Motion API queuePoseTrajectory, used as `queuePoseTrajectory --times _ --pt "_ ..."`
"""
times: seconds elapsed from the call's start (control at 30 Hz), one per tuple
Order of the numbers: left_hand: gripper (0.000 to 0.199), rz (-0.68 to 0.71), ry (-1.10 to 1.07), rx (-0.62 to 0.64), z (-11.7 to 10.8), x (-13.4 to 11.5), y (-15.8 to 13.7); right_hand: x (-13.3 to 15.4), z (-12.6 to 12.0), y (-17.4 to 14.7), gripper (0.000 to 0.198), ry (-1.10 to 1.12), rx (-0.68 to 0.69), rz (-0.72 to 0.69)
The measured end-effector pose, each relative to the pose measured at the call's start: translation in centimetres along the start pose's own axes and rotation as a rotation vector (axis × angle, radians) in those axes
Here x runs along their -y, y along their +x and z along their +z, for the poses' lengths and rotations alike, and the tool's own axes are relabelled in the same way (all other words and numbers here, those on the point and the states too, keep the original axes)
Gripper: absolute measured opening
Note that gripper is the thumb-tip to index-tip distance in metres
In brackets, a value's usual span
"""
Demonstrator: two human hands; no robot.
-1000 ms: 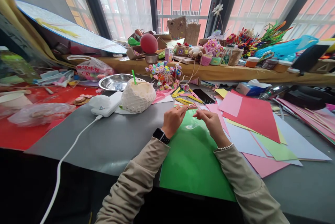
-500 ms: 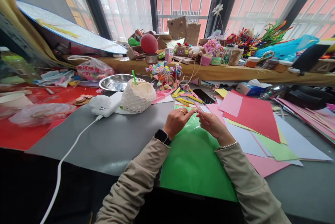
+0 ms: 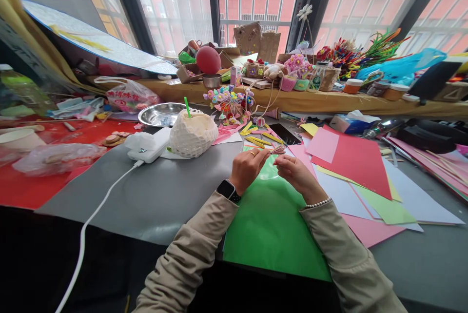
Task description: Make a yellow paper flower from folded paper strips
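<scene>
Above the green sheet [image 3: 276,225], my left hand [image 3: 248,166] pinches a small pink fringed strip of paper [image 3: 278,150]. Its thin cut ends fan out to the right, past my fingertips. My right hand [image 3: 298,174] is close beside it, thumb and fingers closed together just below the fringe. Whether those fingers grip the strip's edge or something small, I cannot tell. Yellow paper strips [image 3: 258,141] and some pink ones lie just beyond my hands. A dark phone [image 3: 284,133] rests behind them.
On the right are overlapping coloured papers, a red sheet [image 3: 360,164] among them. To the left stand a net-wrapped coconut [image 3: 193,135] with a green straw, a white power bank [image 3: 155,146] with its cable [image 3: 86,227], and a metal plate [image 3: 157,117]. Craft flowers [image 3: 230,103] stand behind.
The pink fringe now spreads out more visibly above my right fingers. My right fingertips have dropped slightly away from it; my left hand has hardly moved.
</scene>
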State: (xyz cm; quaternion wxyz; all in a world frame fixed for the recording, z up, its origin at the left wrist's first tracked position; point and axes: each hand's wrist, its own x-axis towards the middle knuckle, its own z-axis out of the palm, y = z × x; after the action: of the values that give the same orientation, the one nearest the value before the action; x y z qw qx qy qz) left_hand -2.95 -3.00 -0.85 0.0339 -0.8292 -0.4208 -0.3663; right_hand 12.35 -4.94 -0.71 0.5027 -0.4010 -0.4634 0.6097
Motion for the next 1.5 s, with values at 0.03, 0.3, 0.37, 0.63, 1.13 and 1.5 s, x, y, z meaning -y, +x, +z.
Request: queuePoseTrajectory --times 0.03,0.3,0.37,0.63,1.13,1.5 --pt "0.033 -0.008 0.003 -0.004 0.0 0.0 0.0 -0.1 -0.1 0.0 0.02 -0.001 0.001 -0.005" --pt "0.028 -0.109 -0.128 -0.013 0.4 0.1 0.3 -0.9 0.1 0.2 0.025 -0.069 -0.037 -0.042" --pt "0.026 -0.145 -0.214 -0.014 0.4 0.1 0.4 -0.9 0.2 0.2 0.027 -0.132 -0.057 -0.051" --pt "0.031 -0.286 -0.597 0.042 0.3 0.3 0.8 -1.1 0.2 0.4 0.028 -0.393 -0.141 -0.199" --pt "0.031 -0.57 -1.266 0.271 -0.1 0.6 1.3 -0.9 0.0 0.4 0.029 -0.58 -0.204 -0.333" --pt "0.024 -0.707 -1.509 0.548 -0.9 1.0 1.3 -1.2 -0.2 0.3 0.025 -0.754 -0.307 -0.517"
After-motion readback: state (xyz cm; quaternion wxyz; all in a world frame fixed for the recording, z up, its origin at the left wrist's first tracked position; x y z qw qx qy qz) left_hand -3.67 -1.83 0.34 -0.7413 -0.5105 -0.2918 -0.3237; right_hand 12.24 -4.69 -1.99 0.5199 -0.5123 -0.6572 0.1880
